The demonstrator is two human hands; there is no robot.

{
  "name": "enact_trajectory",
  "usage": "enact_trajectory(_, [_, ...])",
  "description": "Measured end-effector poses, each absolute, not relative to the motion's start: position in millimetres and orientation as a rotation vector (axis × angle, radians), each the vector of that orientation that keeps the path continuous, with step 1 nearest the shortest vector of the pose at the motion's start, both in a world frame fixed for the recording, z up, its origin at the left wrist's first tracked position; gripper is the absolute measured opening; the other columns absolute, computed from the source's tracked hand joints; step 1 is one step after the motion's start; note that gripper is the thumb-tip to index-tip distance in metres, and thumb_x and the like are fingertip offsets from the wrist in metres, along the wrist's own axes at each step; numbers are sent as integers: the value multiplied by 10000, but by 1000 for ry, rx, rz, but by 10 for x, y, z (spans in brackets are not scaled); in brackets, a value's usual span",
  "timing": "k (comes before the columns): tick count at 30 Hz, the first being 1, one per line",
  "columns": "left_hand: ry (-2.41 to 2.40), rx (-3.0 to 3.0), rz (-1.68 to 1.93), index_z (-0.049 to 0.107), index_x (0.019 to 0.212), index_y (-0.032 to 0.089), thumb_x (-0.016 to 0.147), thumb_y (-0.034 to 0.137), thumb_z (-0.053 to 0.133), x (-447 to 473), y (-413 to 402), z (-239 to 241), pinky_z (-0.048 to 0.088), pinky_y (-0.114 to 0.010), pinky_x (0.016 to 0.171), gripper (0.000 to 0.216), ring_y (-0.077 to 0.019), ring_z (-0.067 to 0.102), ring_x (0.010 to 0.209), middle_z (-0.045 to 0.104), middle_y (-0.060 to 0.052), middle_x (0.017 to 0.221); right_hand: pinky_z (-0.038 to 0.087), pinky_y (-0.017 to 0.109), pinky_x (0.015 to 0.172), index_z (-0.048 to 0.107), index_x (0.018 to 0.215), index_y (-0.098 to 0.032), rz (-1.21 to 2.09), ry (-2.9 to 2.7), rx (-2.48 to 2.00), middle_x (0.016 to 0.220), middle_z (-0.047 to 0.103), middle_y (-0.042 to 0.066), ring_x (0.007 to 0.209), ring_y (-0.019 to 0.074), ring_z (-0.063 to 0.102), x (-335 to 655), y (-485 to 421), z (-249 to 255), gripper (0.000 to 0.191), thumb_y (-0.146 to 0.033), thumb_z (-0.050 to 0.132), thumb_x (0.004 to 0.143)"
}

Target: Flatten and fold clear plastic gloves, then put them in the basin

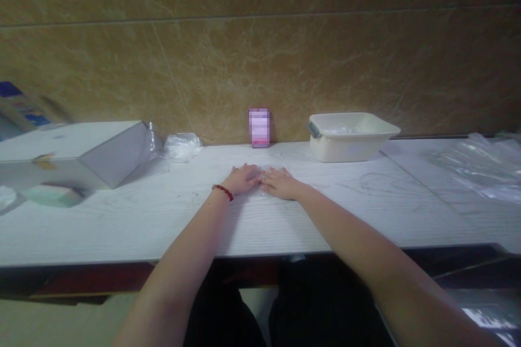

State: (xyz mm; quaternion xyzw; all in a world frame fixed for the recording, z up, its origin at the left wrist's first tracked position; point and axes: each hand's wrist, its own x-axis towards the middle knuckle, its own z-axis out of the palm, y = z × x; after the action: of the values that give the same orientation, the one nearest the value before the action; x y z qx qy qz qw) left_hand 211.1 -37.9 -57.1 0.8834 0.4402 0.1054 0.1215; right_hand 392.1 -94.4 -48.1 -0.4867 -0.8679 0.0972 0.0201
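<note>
Plastic film [264, 191], clear and hard to make out, lies flat on the white desk [122, 227] under both of the person's hands, straight out ahead of the body and about midway between the desk's near and far edges. The left hand [243, 179], with a red cord bracelet [223, 191] at the wrist, and the right hand [280, 183] rest palm down side by side, fingertips meeting over the film; neither grip is closed on anything, the fingers lie spread and flat, pressing rather than pinching. Both hands are equally near it, and the film's outline is too faint to tell its long axis.

Farther left, a grey box [77, 154] sits on the desk, with a crumpled clear bag [182, 146] just beyond it. Against the tiled wall stand a small pink card [259, 127] and, to the right, a cream plastic tub [352, 135]. More clear sheeting [480, 168] lies at the far right.
</note>
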Motion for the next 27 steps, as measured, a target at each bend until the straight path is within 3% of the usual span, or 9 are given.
enact_trajectory(3, [1278, 2557, 170, 295, 1225, 229, 644, 557, 455, 2027, -402, -532, 22, -535, 911, 686, -295, 149, 1205, 259, -115, 1307, 18, 492, 948, 123, 1295, -260, 325, -2652, -1552, 1358, 116, -1, 1230, 220, 44, 3916, -956, -474, 579, -528, 171, 784])
enact_trajectory(9, [1265, 2543, 69, 258, 1243, 235, 516, 577, 556, 1920, -416, -464, -7, -558, 891, 857, -332, 81, 1207, 188, -114, 1332, -10, 421, 974, 58, 1308, -190, 340, -2595, -1633, 1366, 49, 35, 1232, 219, -16, 3942, -960, -470, 771, -631, 241, 702])
enact_trajectory(19, [1335, 2566, 3, 243, 1258, 242, 447, 640, 549, 1889, -399, -470, -11, -569, 880, 954, -368, 3, 1201, 111, -137, 1345, -11, 531, 929, 8, 1306, -186, 502, -2626, -1795, 1363, -16, 76, 1223, 277, -31, 4251, -901, -405, 1003, -696, 410, 540])
enact_trajectory(27, [1313, 2564, 55, 278, 1246, 225, 409, 622, 583, 1853, -367, -507, 1, -559, 889, 976, -374, 15, 1199, 122, -150, 1340, 15, 601, 884, -1, 1294, -284, 588, -2615, -1906, 1365, -43, 19, 1209, 324, -57, 4558, -891, -343, 985, -627, 508, 522])
